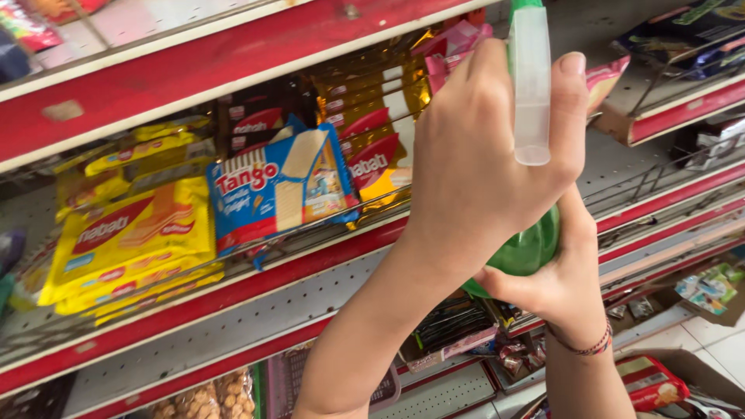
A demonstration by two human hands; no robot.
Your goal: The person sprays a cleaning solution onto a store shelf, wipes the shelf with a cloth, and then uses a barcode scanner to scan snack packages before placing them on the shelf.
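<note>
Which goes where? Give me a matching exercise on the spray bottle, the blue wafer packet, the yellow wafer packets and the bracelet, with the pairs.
1. spray bottle
2. blue wafer packet
3. yellow wafer packets
4. bracelet

A. At the left end of the shelf
B. On the wrist of the right hand
C. Leaning on the shelf's wire rail, beside the left hand
D. Green, held in both hands

Pairs: 1-D, 2-C, 3-A, 4-B.
</note>
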